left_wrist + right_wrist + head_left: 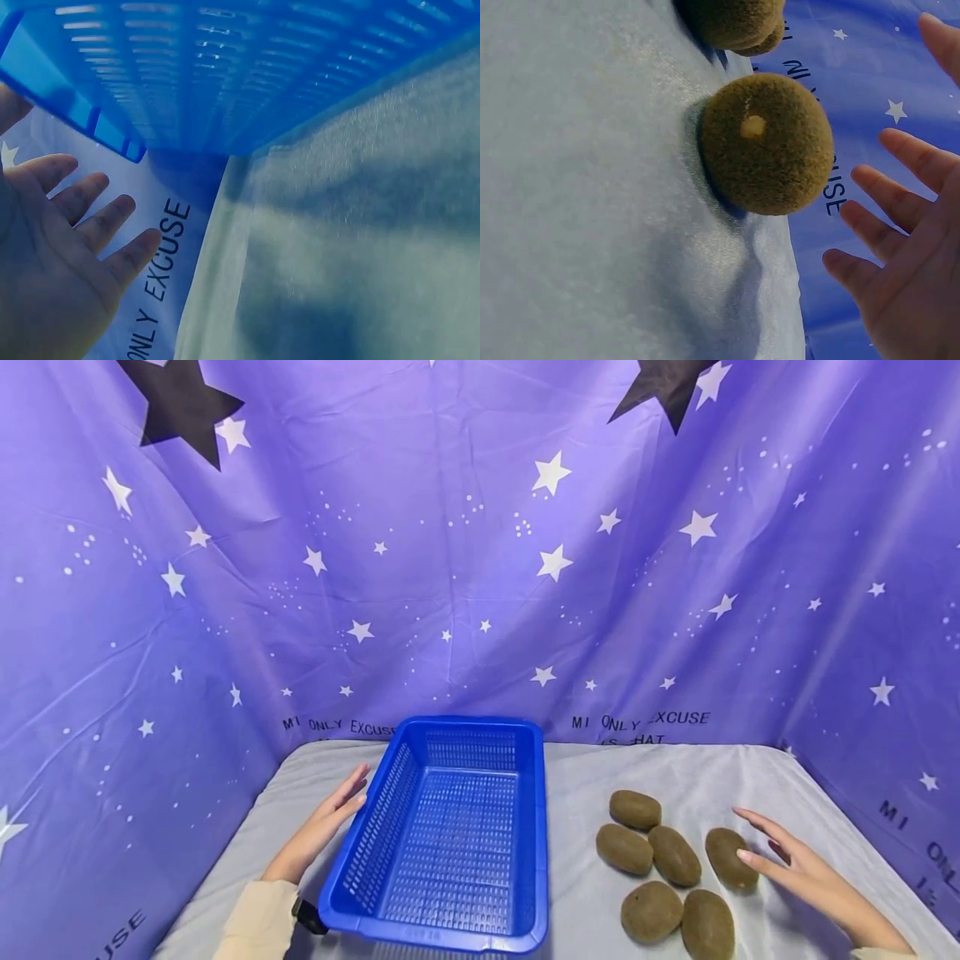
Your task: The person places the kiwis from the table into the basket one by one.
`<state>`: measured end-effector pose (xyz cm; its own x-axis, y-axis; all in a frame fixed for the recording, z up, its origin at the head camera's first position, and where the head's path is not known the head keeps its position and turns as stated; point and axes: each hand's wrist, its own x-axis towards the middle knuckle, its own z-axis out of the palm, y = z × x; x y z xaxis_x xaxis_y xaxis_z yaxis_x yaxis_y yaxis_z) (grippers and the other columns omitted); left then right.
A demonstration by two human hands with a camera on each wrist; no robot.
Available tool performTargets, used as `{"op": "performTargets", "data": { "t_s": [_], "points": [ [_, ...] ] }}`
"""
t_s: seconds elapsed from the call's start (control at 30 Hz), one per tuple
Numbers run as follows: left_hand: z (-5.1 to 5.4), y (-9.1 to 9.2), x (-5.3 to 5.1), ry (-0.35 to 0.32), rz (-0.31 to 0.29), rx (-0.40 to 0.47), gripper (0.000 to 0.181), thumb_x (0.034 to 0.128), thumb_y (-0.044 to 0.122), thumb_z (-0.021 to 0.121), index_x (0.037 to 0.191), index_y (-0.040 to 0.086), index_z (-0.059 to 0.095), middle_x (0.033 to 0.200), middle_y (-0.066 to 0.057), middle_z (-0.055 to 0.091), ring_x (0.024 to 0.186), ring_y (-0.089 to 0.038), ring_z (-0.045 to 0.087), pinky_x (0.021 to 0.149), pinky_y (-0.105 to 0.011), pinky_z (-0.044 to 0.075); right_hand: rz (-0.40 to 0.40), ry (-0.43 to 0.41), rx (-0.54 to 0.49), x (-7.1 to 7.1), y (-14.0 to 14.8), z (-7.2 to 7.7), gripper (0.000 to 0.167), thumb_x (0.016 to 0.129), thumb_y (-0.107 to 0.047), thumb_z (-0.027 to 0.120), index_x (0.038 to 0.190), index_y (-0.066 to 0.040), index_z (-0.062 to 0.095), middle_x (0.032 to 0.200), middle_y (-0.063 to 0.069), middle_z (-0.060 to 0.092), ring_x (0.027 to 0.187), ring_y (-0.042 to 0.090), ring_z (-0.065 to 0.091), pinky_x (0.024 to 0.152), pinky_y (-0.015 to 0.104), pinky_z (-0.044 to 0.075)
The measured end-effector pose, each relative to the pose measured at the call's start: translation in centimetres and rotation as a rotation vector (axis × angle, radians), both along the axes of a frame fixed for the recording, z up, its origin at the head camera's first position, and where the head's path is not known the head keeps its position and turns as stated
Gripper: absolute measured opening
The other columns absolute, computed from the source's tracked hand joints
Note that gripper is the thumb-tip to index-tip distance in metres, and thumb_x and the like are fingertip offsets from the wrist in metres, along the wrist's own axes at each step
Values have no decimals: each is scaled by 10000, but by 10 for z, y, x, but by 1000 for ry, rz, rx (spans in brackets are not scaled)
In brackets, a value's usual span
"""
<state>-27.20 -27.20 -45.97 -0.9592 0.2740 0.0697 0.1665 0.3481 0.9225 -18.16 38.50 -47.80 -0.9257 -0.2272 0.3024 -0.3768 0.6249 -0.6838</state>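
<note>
A blue plastic basket [457, 827] with slotted walls stands on the cloth, nothing inside it. At its left rim is my left hand [322, 831], fingers extended; the left wrist view has the hand [67, 247] below the rim, and contact is hard to judge. Several brown fuzzy kiwis lie to the right of the basket, among them one kiwi [677, 856] in the middle of the group. My right hand [806, 872] hovers by the rightmost kiwi [726, 852], fingers spread. In the right wrist view a gap separates the fingers from that kiwi [769, 146].
Light grey cloth [581, 827] covers the table. Purple star-printed curtains [480, 568] enclose the back and both sides, with the back one close behind the basket. Two more kiwis, a round one [651, 912] and an oval one [708, 927], lie nearest the front.
</note>
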Motion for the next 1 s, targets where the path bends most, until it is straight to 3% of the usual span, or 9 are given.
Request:
{"op": "performTargets", "data": {
  "t_s": [0.37,0.47,0.6,0.77,0.87,1.0],
  "points": [
    [-6,12,-1,-42,-50,83,640,988,261,464,1527,154,136,1564,-140,150,1409,-341,149,1092,-575,120,68,84,-27,-4,2,-5,643,836,20,618,1415,48,338,1369,-330,314,1229,-211,237,947,4,199],
    [-7,12,-2,-30,-45,89,640,989,252,463,1527,148,133,1559,-157,154,1397,-347,169,1085,-560,150,66,51,-36,-7,2,-5,663,839,5,626,1432,17,329,1368,-331,313,1208,-222,241,941,2,202],
    [-4,14,-5,-16,-49,101,635,989,251,466,1525,143,144,1575,-119,102,1415,-325,101,1091,-554,122,61,3,-44,-11,3,-4,663,855,-26,626,1445,-20,324,1360,-338,313,1176,-236,246,924,1,215],
    [-6,14,-2,0,-62,103,616,989,231,465,1520,132,168,1583,-109,46,1427,-324,5,1099,-557,65,108,3,-72,-11,3,-10,655,826,1,649,1404,54,346,1352,-327,339,1209,-220,253,930,7,217],
    [-7,14,-2,16,-55,108,605,989,214,462,1517,123,181,1583,-105,58,1427,-311,9,1121,-351,143,132,-15,-92,-12,5,-15,647,826,10,645,1397,67,347,1346,-317,357,1214,-213,262,931,11,219],
    [-9,18,-4,28,-58,152,610,980,182,475,1512,100,188,1582,-110,63,1424,-312,6,974,-67,222,153,-32,-109,-14,11,-18,658,818,24,645,1404,59,347,1344,-278,402,1205,-176,317,927,37,259]
  ]
}}
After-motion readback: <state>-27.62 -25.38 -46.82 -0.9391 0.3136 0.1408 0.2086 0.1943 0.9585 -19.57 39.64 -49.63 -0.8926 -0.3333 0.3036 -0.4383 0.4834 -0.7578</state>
